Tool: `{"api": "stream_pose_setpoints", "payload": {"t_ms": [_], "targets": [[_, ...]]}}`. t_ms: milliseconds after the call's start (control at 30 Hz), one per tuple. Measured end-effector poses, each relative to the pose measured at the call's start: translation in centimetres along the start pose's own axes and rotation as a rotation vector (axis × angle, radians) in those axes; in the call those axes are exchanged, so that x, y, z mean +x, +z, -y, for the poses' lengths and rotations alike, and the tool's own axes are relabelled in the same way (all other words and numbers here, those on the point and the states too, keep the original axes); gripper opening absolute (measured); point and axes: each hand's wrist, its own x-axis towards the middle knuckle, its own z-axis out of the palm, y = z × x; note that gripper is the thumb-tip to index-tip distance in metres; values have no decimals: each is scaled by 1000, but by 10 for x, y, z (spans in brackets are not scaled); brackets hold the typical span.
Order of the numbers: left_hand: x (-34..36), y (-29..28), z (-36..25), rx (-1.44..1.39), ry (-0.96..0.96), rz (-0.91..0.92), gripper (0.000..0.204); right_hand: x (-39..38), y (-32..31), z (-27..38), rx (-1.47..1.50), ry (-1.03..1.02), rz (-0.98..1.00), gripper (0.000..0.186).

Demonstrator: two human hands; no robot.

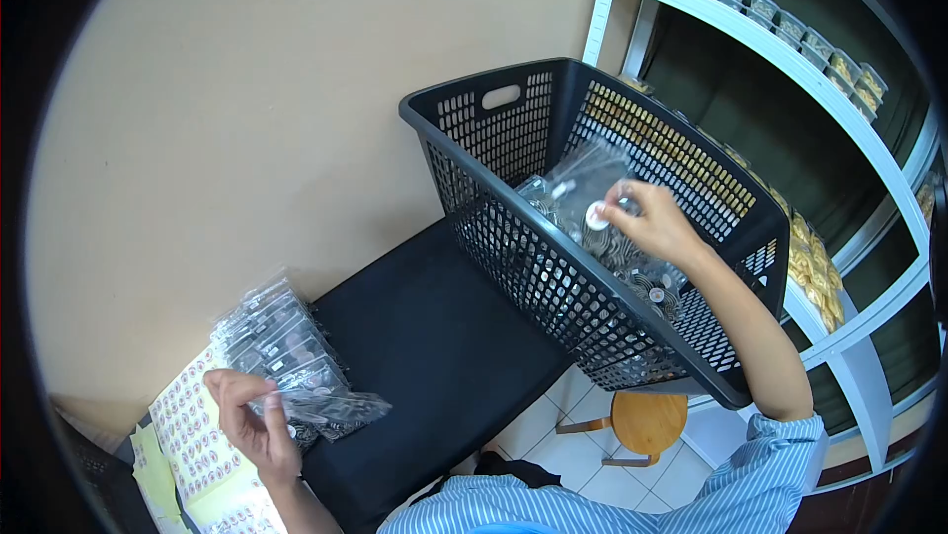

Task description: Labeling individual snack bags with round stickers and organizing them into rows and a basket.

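Note:
My right hand (pixel 657 223) reaches into a black plastic basket (pixel 583 248), fingers closed on a clear plastic bag (pixel 592 171). A round white sticker (pixel 596 216) shows beside the thumb. Beneath it, several clear bags (pixel 617 253) with dark coiled contents lie in the basket, some bearing round stickers. On the left, my left hand (pixel 255 425) pinches the edge of another clear bag (pixel 341 408) between thumb and forefinger. That bag lies over a stack of clear packets (pixel 272 337) with dark contents. The left fingertips are partly hidden.
Sheets of round stickers (pixel 202 425) and yellow paper (pixel 153 470) lie left of the black-covered table (pixel 425 327). A beige wall (pixel 267 119) stands behind. White shelving (pixel 770 40) with small clear tubs rises at right. A wooden stool (pixel 647 423) stands below the basket.

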Motion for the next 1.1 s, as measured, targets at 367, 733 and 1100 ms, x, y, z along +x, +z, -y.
{"api": "stream_pose_setpoints", "payload": {"t_ms": [367, 733, 1100], "targets": [[8, 29, -35, -254, 198, 214, 11, -9, 48, -44, -133, -109, 59, 22], [42, 43, -34, -337, 37, 344, 4, 5, 8, 12, 224, -17, -137, 59], [78, 29, -49, -464, 151, 261, 60, -26, -12, 150, 284, -539, -215, 28]]}}
